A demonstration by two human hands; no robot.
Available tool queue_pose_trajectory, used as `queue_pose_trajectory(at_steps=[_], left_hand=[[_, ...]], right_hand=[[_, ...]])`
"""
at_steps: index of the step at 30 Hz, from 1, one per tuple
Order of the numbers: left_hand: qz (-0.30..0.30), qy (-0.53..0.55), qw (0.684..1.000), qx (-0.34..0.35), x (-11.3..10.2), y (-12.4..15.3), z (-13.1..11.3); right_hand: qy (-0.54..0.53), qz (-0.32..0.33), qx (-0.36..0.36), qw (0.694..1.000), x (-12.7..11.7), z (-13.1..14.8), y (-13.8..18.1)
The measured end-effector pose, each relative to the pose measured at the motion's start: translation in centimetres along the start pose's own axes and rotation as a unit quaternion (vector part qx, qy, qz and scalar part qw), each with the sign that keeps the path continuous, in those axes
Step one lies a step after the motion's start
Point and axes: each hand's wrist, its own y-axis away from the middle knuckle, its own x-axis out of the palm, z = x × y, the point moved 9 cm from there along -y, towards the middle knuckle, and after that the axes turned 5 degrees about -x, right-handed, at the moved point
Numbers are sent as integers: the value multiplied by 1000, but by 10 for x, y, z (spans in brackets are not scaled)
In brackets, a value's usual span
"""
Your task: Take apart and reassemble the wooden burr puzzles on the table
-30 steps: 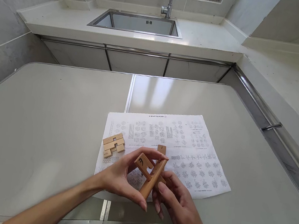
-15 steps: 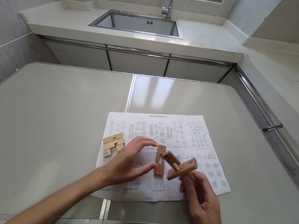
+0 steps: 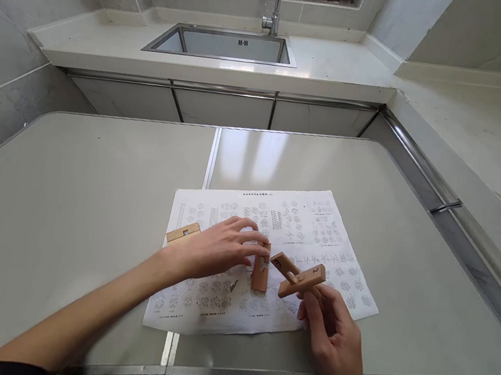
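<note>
My right hand point(image 3: 335, 331) pinches joined wooden puzzle pieces point(image 3: 302, 281) from below. Two notched bars show crossed in them, one marked 2, held tilted above the sheet. My left hand point(image 3: 226, 247) is stretched palm down, its fingers slightly apart, with the fingertips over the upper part of a brown notched wooden puzzle piece point(image 3: 259, 278). That piece lies on the printed sheet; its top is partly covered, and my left thumb is hidden. Left of the hand lies a lighter wooden puzzle piece point(image 3: 183, 232), and the pieces beside it are mostly hidden behind my hand and forearm.
Under the pieces, a white sheet point(image 3: 271, 324) printed with small diagrams lies on a folding table point(image 3: 129, 174) with a metal seam. Beyond the table's far edge is a counter point(image 3: 327, 66) with a sink point(image 3: 233, 58) and a faucet point(image 3: 272, 20). Another counter point(image 3: 487, 136) runs along the right.
My left hand has turned palm down, with its fingers moved over the brown piece and its thumb out of sight. The right hand still holds the joined pieces. The camera view has shifted slightly.
</note>
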Motion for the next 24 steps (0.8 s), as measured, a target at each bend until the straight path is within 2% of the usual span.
queue_pose_trajectory(at_steps=[5, 11, 19, 24], left_hand=[[33, -89, 995, 12, 5, -5, -6], [47, -59, 997, -5, 1, -9, 0], [93, 101, 987, -82, -15, 3, 15], [63, 302, 942, -129, -45, 12, 23]], right_hand=[[13, 17, -15, 1000, 0, -2, -1], [2, 3, -15, 1000, 1, 0, 0], [9, 20, -20, 1000, 2, 0, -1], [22, 28, -57, 998, 2, -1, -2]])
